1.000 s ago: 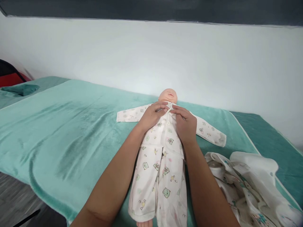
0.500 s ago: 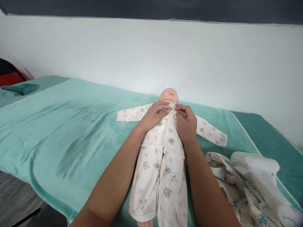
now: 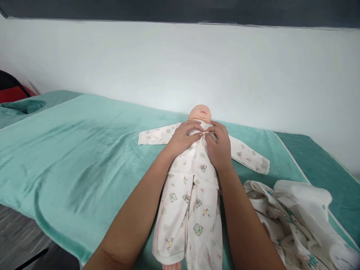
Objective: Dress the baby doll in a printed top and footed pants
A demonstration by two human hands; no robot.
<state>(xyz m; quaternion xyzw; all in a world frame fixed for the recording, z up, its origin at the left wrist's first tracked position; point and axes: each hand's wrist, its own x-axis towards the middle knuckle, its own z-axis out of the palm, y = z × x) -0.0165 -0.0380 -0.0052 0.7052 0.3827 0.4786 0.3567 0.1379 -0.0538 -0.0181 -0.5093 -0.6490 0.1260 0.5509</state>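
A baby doll (image 3: 200,112) lies on its back on a teal blanket (image 3: 84,157), head toward the wall. It wears a white printed sleepsuit (image 3: 191,195) with its sleeves spread out to both sides. My left hand (image 3: 184,138) and my right hand (image 3: 218,146) meet on the doll's chest just below the chin. Both hands have curled fingers that pinch the front edges of the sleepsuit at the collar, and the fingertips touch each other there. My forearms run down along either side of the doll's legs.
A crumpled heap of white printed cloth (image 3: 298,221) lies on the blanket at the lower right. A white wall (image 3: 197,67) stands close behind the bed. At the far left there is a dark and red object (image 3: 11,92). The blanket's front edge drops to a grey floor (image 3: 17,240).
My right hand has closed in toward the left hand, so both now pinch the collar together. The doll and the cloth heap have stayed put.
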